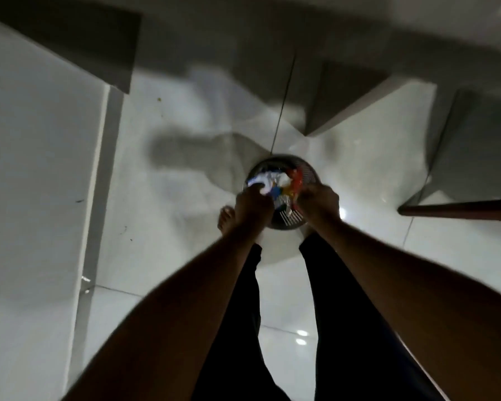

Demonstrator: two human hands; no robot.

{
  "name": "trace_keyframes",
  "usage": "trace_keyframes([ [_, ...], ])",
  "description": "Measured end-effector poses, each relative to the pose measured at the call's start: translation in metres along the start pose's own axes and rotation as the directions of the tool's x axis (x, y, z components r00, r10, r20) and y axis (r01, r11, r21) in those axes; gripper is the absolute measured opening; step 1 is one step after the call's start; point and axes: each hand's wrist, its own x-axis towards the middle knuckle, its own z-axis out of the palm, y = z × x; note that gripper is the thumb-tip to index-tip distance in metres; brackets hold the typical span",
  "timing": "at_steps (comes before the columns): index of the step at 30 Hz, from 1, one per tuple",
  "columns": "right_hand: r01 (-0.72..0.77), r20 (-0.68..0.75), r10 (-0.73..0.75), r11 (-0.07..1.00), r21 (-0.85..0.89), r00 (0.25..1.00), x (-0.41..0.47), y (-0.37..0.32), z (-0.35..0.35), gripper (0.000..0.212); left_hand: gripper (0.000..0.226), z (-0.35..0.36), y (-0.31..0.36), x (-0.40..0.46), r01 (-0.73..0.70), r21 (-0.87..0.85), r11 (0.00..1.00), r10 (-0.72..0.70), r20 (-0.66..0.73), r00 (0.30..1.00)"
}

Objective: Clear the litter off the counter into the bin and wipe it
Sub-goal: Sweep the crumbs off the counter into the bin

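A round dark bin (282,159) with slotted sides stands on the floor right in front of my feet. Both my hands are held over its mouth. My left hand (253,204) has its fingers closed on crumpled white paper (267,180) at the bin's left side. My right hand (318,203) is curled on red and yellow wrappers (295,182) at the bin's right side. More coloured litter, blue and yellow, shows between the hands inside the bin. The picture is blurred by motion, so the exact grip is hard to see.
A white counter side or wall panel (35,157) runs along the left. Grey steps (347,94) rise at the top right, with a wooden rail (460,211) on the right. The floor (162,198) is glossy white tile. My bare foot (225,217) is beside the bin.
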Motion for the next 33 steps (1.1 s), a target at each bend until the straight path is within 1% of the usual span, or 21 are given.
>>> trace_keyframes([
  [2, 0.008, 0.044, -0.007, 1.0, -0.021, 0.999, 0.009, -0.004, -0.001, 0.025, 0.042, -0.002, 0.006, 0.01, 0.078, -0.064, 0.995, -0.078, 0.013, 0.997],
  [4, 0.031, 0.029, -0.032, 0.999, 0.04, 0.999, 0.007, -0.009, -0.013, 0.03, 0.045, -0.013, 0.021, 0.006, 0.065, -0.085, 0.994, -0.065, -0.002, 0.998],
  [5, 0.046, 0.009, -0.047, 0.998, 0.048, 0.999, -0.001, -0.012, -0.024, 0.031, 0.045, -0.026, 0.031, -0.004, 0.023, -0.06, 0.998, -0.024, -0.017, 1.0],
  [7, 0.092, -0.019, -0.092, 0.996, 0.007, 0.996, -0.028, -0.02, -0.049, 0.036, 0.039, -0.057, 0.052, -0.035, -0.068, 0.037, 0.997, 0.07, -0.038, 0.997],
  [9, 0.207, -0.046, -0.209, 0.977, -0.042, 0.977, -0.07, -0.025, -0.083, 0.036, 0.034, -0.094, 0.073, -0.082, -0.182, 0.102, 0.978, 0.189, -0.065, 0.98],
  [11, 0.341, -0.1, -0.349, 0.936, -0.087, 0.932, -0.123, -0.029, -0.122, 0.035, 0.031, -0.134, 0.094, -0.139, -0.336, 0.106, 0.936, 0.346, -0.097, 0.933],
  [13, 0.466, -0.182, -0.469, 0.883, -0.061, 0.864, -0.177, -0.032, -0.159, 0.031, 0.032, -0.167, 0.118, -0.191, -0.463, 0.089, 0.882, 0.471, -0.141, 0.871],
  [14, 0.531, -0.244, -0.522, 0.847, -0.03, 0.817, -0.203, -0.033, -0.18, 0.025, 0.029, -0.184, 0.134, -0.214, -0.516, 0.08, 0.853, 0.522, -0.185, 0.833],
  [15, 0.592, -0.319, -0.561, 0.806, -0.001, 0.764, -0.226, -0.033, -0.202, 0.019, 0.025, -0.198, 0.151, -0.232, -0.579, 0.067, 0.813, 0.575, -0.253, 0.778],
  [17, 0.684, -0.454, -0.594, 0.728, 0.05, 0.664, -0.256, -0.035, -0.247, 0.013, 0.019, -0.224, 0.195, -0.252, -0.698, 0.083, 0.711, 0.674, -0.365, 0.643],
  [19, 0.744, -0.57, -0.595, 0.666, 0.045, 0.567, -0.269, -0.04, -0.299, 0.011, 0.022, -0.246, 0.248, -0.254, -0.777, 0.156, 0.61, 0.756, -0.406, 0.513],
  [20, 0.767, -0.62, -0.6, 0.642, 0.005, 0.506, -0.268, -0.043, -0.323, 0.009, 0.024, -0.254, 0.275, -0.249, -0.789, 0.2, 0.581, 0.781, -0.41, 0.471],
  [21, 0.771, -0.66, -0.602, 0.635, -0.054, 0.449, -0.263, -0.048, -0.349, 0.007, 0.027, -0.26, 0.302, -0.241, -0.78, 0.245, 0.575, 0.792, -0.405, 0.456],
  [22, 0.759, -0.696, -0.597, 0.641, -0.116, 0.398, -0.253, -0.055, -0.371, 0.006, 0.032, -0.263, 0.328, -0.231, -0.756, 0.289, 0.587, 0.793, -0.397, 0.463],
  [24, 0.708, -0.771, -0.542, 0.685, -0.174, 0.335, -0.227, -0.07, -0.417, 0.011, 0.043, -0.266, 0.378, -0.205, -0.708, 0.373, 0.6, 0.798, -0.35, 0.491],
  [25, 0.682, -0.794, -0.507, 0.713, -0.165, 0.337, -0.213, -0.078, -0.439, 0.016, 0.049, -0.265, 0.4, -0.19, -0.686, 0.419, 0.595, 0.804, -0.316, 0.504],
  [26, 0.656, -0.799, -0.482, 0.74, -0.151, 0.359, -0.198, -0.086, -0.46, 0.021, 0.054, -0.264, 0.421, -0.175, -0.664, 0.47, 0.582, 0.812, -0.282, 0.512],
  [28, 0.586, -0.776, -0.464, 0.796, -0.153, 0.427, -0.168, -0.095, -0.495, 0.027, 0.067, -0.26, 0.447, -0.144, -0.618, 0.557, 0.555, 0.816, -0.221, 0.534],
  [31, 0.488, -0.789, -0.38, 0.865, -0.118, 0.483, -0.126, -0.093, -0.546, 0.02, 0.083, -0.249, 0.463, -0.101, -0.544, 0.647, 0.535, 0.787, -0.148, 0.599],
  [32, 0.447, -0.783, -0.345, 0.889, -0.097, 0.517, -0.113, -0.09, -0.56, 0.018, 0.09, -0.245, 0.46, -0.092, -0.517, 0.676, 0.525, 0.781, -0.142, 0.608],
  [33, 0.396, -0.758, -0.309, 0.916, -0.073, 0.575, -0.1, -0.086, -0.572, 0.019, 0.095, -0.241, 0.459, -0.083, -0.499, 0.695, 0.519, 0.782, -0.15, 0.605],
])
